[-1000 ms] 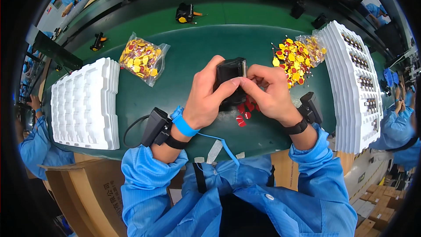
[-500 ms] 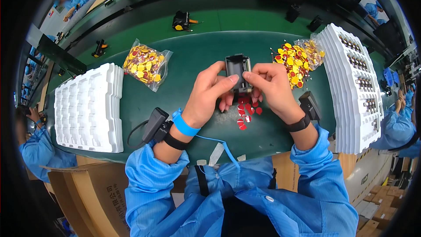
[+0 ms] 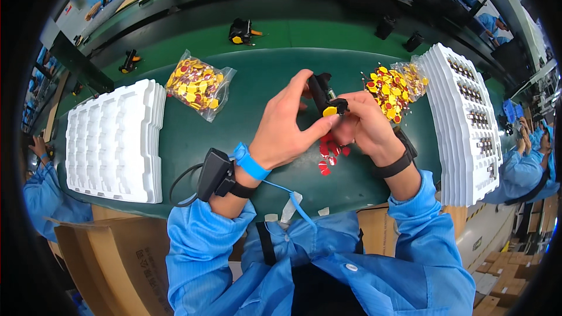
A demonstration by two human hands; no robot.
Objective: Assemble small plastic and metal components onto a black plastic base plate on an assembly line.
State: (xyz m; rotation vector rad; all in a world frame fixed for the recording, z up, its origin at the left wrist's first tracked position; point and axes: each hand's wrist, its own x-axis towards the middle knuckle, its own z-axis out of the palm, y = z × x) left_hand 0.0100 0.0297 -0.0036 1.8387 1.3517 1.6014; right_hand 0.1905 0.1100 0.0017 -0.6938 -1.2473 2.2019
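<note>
Green matting [image 3: 257,111] covered the bench; above it, both the left hand [image 3: 285,124] and right hand [image 3: 364,124] pinched a small black part [image 3: 321,92] with a yellow cap [image 3: 330,110], just above scattered red discs [image 3: 328,153].

The small black plastic part [image 3: 321,95] is half hidden by fingers; the white tray stack [image 3: 468,123] at 3 o'clock looks too tiny inside.

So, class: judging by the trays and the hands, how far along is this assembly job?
Done: black parts fill the right tray stack. In hand: the left hand and right hand hold a black part with a yellow cap. Left: the white trays are empty, and one bag of caps is unopened.
</note>
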